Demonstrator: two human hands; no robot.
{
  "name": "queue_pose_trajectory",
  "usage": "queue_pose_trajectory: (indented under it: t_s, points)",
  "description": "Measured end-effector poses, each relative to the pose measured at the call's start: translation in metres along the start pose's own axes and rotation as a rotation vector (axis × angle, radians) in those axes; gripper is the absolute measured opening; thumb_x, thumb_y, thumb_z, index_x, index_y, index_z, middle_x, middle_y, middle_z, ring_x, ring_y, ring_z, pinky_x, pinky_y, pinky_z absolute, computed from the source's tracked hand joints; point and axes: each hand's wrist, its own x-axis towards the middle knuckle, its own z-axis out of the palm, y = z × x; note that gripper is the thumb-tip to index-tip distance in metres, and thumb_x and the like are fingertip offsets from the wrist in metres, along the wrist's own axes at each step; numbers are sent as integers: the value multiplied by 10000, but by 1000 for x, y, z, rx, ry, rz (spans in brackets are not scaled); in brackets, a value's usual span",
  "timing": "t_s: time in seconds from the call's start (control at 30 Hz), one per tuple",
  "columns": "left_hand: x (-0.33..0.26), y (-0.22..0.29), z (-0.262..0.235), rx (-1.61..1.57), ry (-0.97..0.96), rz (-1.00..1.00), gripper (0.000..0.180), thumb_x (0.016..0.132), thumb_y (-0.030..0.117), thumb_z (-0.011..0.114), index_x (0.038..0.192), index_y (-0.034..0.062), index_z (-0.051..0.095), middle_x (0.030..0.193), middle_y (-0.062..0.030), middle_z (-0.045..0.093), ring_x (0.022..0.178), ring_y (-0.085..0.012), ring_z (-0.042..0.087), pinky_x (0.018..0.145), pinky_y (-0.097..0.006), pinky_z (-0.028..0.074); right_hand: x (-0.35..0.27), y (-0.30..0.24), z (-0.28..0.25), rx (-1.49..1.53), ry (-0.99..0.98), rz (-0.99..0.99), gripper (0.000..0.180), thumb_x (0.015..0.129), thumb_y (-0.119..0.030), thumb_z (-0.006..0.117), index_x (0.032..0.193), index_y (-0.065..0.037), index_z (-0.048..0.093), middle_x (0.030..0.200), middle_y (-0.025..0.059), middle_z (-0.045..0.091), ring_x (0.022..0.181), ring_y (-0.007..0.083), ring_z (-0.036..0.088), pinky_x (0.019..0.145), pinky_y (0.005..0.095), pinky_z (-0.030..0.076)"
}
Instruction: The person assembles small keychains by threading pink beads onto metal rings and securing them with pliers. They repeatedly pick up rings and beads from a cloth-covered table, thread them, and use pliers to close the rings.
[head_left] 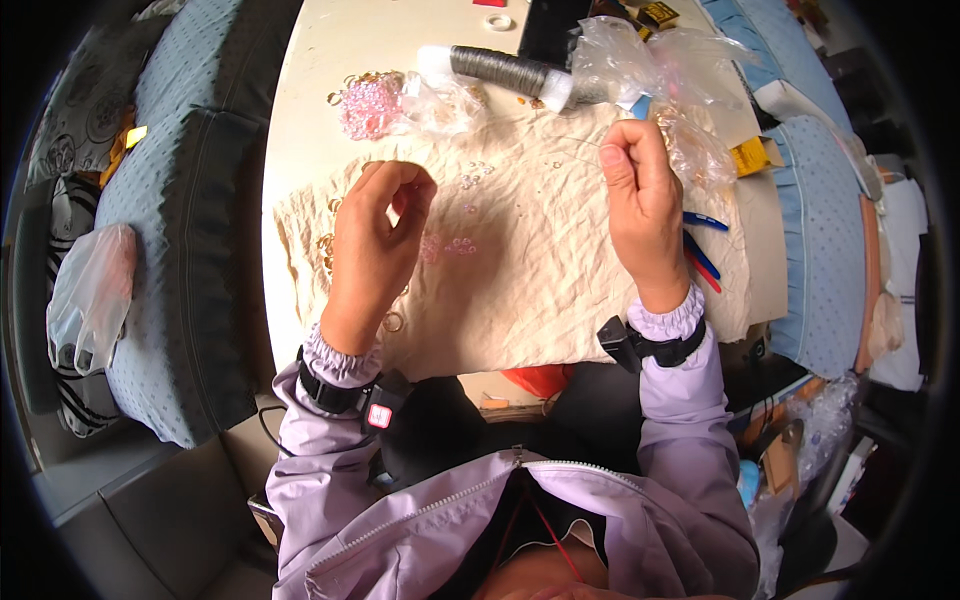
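Observation:
My left hand (378, 225) hovers over the left part of a cream cloth (520, 290), thumb and fingertips pinched together; what is between them is too small to make out. My right hand (645, 205) is closed in a fist above the cloth's right side, with a thin wire (580, 152) faintly visible beside its thumb. Small pink beads (461, 247) and clear beads (476, 175) lie between the hands. Several gold-coloured rings (393, 321) rest beside and partly behind my left hand. Blue-handled pliers (702, 256) lie just right of my right wrist.
Across the table's (310, 60) far side are a pink bead heap (370, 108), a crumpled clear bag (445, 108), a spool of dark wire (505, 72), a tape roll (497, 21) and plastic bags (640, 60). A yellow box (752, 156) stands at right. Blue-covered seats (175, 270) flank the table.

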Motion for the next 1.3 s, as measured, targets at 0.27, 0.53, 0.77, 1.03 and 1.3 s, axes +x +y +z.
queue_pose_trajectory:
  t_s: [0.27, 0.53, 0.77, 1.03, 1.3]
  points:
    - [-38, 6, 7, 194, -221, 143, 203, 824, 79, 872, 1005, 103, 784, 1021, -80, 692, 980, -325, 635, 884, -433, 524, -38, 31, -31, 333, 368, 229, 132, 1174, -142, 548, 1225, -20, 554, 1013, -17, 558, 867, 72, 492, 785, 235, 451]
    - [-38, -5, 22, 379, -110, 213, 125, 850, 82, 814, 964, 99, 768, 1023, -82, 698, 972, -322, 629, 860, -438, 507, -45, 42, -28, 269, 449, 155, 128, 1167, -153, 568, 1187, -28, 550, 974, 19, 587, 873, 106, 546, 808, 270, 491]
    - [-49, -7, 13, 275, 77, 138, 305, 829, 62, 853, 1109, 88, 735, 1104, -124, 695, 990, -361, 623, 897, -461, 500, -43, 28, -11, -161, 72, 46, 126, 1095, -128, 658, 1111, -30, 579, 1000, 140, 647, 931, 324, 670, 824, 408, 551]
    - [-85, -8, -5, 278, 58, -118, 468, 791, 56, 922, 1185, 45, 671, 1013, -97, 639, 942, -276, 616, 812, -398, 517, -42, 41, -1, -251, -108, -103, 121, 1074, -114, 660, 1111, -18, 595, 1028, 174, 654, 955, 406, 659, 831, 447, 544]
    - [-53, -16, 9, 261, -5, -38, 376, 843, 40, 815, 1186, 33, 661, 986, -164, 657, 949, -381, 658, 839, -478, 529, -42, 42, 5, -329, -184, -122, 149, 1022, -113, 695, 1073, -35, 579, 1021, 153, 647, 995, 397, 651, 860, 488, 531]
